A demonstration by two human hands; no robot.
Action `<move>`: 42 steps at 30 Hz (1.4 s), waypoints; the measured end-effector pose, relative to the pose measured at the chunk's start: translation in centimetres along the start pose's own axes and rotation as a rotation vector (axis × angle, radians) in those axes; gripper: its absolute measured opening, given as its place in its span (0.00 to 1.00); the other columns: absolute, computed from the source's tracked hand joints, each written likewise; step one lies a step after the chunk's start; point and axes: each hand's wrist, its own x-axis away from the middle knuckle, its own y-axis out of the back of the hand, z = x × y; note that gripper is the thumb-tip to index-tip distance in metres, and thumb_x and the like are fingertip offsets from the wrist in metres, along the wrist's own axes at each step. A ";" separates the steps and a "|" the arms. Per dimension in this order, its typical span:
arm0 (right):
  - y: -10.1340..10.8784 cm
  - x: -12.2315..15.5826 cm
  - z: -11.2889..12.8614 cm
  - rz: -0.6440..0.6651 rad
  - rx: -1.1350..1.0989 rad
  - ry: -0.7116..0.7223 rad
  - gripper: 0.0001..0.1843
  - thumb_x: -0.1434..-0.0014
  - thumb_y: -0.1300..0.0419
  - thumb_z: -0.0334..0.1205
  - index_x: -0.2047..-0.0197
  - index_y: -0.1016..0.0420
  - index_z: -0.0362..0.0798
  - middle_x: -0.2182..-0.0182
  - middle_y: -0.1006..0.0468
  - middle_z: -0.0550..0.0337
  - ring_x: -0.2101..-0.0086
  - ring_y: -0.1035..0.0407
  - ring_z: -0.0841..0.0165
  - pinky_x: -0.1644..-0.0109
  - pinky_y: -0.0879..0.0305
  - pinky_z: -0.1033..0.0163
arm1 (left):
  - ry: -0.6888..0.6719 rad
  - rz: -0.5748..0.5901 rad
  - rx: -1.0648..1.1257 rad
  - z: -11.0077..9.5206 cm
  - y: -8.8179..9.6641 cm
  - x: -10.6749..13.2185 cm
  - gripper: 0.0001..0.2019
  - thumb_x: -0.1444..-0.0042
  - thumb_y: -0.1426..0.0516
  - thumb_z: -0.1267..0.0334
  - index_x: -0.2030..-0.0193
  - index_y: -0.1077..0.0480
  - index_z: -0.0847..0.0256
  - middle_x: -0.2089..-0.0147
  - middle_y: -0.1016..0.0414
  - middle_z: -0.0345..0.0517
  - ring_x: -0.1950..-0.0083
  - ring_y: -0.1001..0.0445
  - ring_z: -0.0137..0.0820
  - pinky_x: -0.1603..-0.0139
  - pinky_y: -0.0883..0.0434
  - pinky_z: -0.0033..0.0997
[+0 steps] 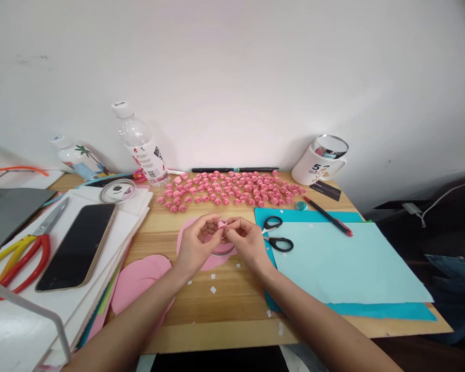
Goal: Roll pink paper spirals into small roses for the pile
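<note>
Between the fingertips of both hands is a small pink paper rose, partly hidden by the fingers. My left hand pinches it from the left, and my right hand pinches it from the right. Beneath the hands lie a pink paper round and a ring-shaped roll, mostly covered. Many rolled pink paper roses spread in rows behind the hands. To the lower left, a stack of pink paper circles rests partly under my left forearm.
Black-handled scissors lie on light blue paper sheets at right, near a pen and a white mug. At left are a phone, red-and-yellow-handled scissors, and a bottle. White scraps dot the table.
</note>
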 end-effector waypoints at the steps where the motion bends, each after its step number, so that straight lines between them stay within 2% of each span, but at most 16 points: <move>1: -0.1 0.1 0.1 0.005 -0.010 -0.004 0.06 0.58 0.40 0.37 0.79 0.31 0.44 0.67 0.29 0.58 0.74 0.31 0.72 0.70 0.31 0.64 | -0.004 -0.008 -0.014 -0.1 0.0 0.0 0.10 0.52 0.41 0.64 0.61 0.28 0.63 0.64 0.23 0.45 0.63 0.25 0.30 0.60 0.27 0.28; 4: -0.2 0.2 0.2 0.034 -0.047 -0.016 0.05 0.59 0.40 0.36 0.79 0.32 0.45 0.69 0.29 0.60 0.79 0.34 0.75 0.74 0.33 0.66 | -0.016 -0.046 -0.076 -0.4 0.1 0.0 0.08 0.52 0.41 0.65 0.64 0.26 0.63 0.64 0.22 0.45 0.65 0.24 0.30 0.62 0.27 0.27; 9: -0.1 0.1 -0.3 0.064 -0.001 0.034 0.05 0.58 0.41 0.35 0.79 0.34 0.45 0.72 0.32 0.62 0.78 0.35 0.75 0.75 0.36 0.68 | -0.034 -0.045 -0.128 -0.5 0.2 0.0 0.09 0.52 0.41 0.66 0.63 0.24 0.61 0.63 0.21 0.45 0.64 0.23 0.31 0.64 0.26 0.27; 12: 0.2 -0.1 -0.4 0.092 0.108 0.116 0.05 0.56 0.40 0.35 0.79 0.32 0.45 0.69 0.32 0.61 0.74 0.34 0.73 0.73 0.35 0.67 | -0.056 -0.045 -0.129 -0.4 0.4 -0.1 0.08 0.52 0.41 0.67 0.65 0.23 0.61 0.64 0.21 0.45 0.63 0.24 0.32 0.64 0.27 0.27; 16: 1.3 -0.5 1.0 0.176 0.319 0.261 0.04 0.52 0.40 0.36 0.76 0.27 0.45 0.66 0.31 0.57 0.69 0.33 0.70 0.70 0.35 0.66 | -0.048 -0.028 -0.098 -0.5 0.8 -0.4 0.08 0.52 0.41 0.66 0.64 0.23 0.61 0.63 0.21 0.45 0.63 0.24 0.31 0.62 0.27 0.26; 20: 3.0 -1.1 2.6 0.396 0.598 0.338 0.06 0.53 0.37 0.32 0.68 0.24 0.48 0.63 0.30 0.58 0.75 0.36 0.75 0.71 0.37 0.67 | 0.006 -0.050 -0.071 -0.4 1.4 -0.8 0.10 0.52 0.40 0.64 0.61 0.23 0.62 0.67 0.21 0.44 0.71 0.24 0.29 0.67 0.26 0.27; 23: 4.0 -1.4 2.8 0.595 0.829 0.377 0.10 0.58 0.35 0.28 0.69 0.23 0.48 0.60 0.32 0.58 0.71 0.35 0.73 0.70 0.38 0.67 | 0.007 -0.102 -0.115 -0.3 1.8 -1.0 0.11 0.52 0.40 0.63 0.61 0.23 0.62 0.66 0.20 0.45 0.71 0.24 0.29 0.68 0.26 0.27; 25: 4.3 -1.5 2.6 0.656 0.908 0.405 0.08 0.57 0.36 0.27 0.72 0.24 0.48 0.60 0.32 0.58 0.69 0.34 0.72 0.69 0.38 0.67 | -0.041 -0.113 -0.181 -0.2 2.0 -1.1 0.11 0.51 0.41 0.63 0.60 0.24 0.61 0.64 0.20 0.46 0.68 0.24 0.30 0.68 0.26 0.27; 27: 4.2 -1.5 2.5 0.667 0.895 0.440 0.06 0.52 0.39 0.28 0.72 0.24 0.48 0.61 0.31 0.58 0.69 0.34 0.72 0.68 0.38 0.67 | -0.128 -0.105 -0.250 -0.1 2.0 -1.0 0.10 0.50 0.42 0.64 0.60 0.24 0.60 0.63 0.21 0.46 0.66 0.23 0.31 0.66 0.26 0.27; 30: 3.9 -1.5 3.0 0.645 0.753 0.482 0.05 0.46 0.42 0.32 0.66 0.26 0.50 0.59 0.30 0.58 0.69 0.34 0.72 0.66 0.38 0.66 | -0.246 -0.099 -0.304 -0.1 1.9 -0.8 0.09 0.49 0.43 0.66 0.61 0.24 0.59 0.62 0.22 0.47 0.64 0.24 0.30 0.67 0.26 0.25; 33: 3.5 -1.3 3.6 0.585 0.612 0.465 0.05 0.42 0.45 0.36 0.63 0.29 0.50 0.63 0.27 0.58 0.69 0.35 0.71 0.67 0.38 0.65 | -0.263 -0.131 -0.261 -0.5 1.8 -0.5 0.09 0.48 0.43 0.64 0.60 0.24 0.58 0.61 0.22 0.46 0.74 0.25 0.25 0.79 0.30 0.21; 35: 3.2 -1.1 3.7 0.534 0.542 0.439 0.06 0.43 0.44 0.39 0.63 0.28 0.50 0.66 0.27 0.59 0.71 0.35 0.71 0.68 0.37 0.66 | -0.227 -0.148 -0.184 -1.0 1.7 -0.3 0.10 0.48 0.43 0.63 0.61 0.24 0.58 0.62 0.23 0.46 0.83 0.30 0.20 0.87 0.35 0.19; 37: 3.0 -1.0 3.5 0.497 0.471 0.418 0.08 0.45 0.41 0.42 0.62 0.28 0.50 0.66 0.27 0.59 0.72 0.36 0.72 0.69 0.37 0.66 | -0.157 -0.147 -0.089 -1.5 1.7 -0.2 0.09 0.50 0.42 0.62 0.62 0.24 0.59 0.63 0.22 0.46 0.86 0.33 0.19 0.90 0.38 0.19; 42: 2.8 -1.0 2.9 0.405 0.358 0.402 0.08 0.45 0.41 0.42 0.62 0.26 0.50 0.66 0.27 0.59 0.70 0.34 0.70 0.68 0.35 0.64 | 0.059 -0.077 0.117 -2.1 1.6 -0.4 0.11 0.52 0.40 0.62 0.62 0.25 0.64 0.82 0.26 0.39 0.86 0.30 0.27 0.83 0.30 0.26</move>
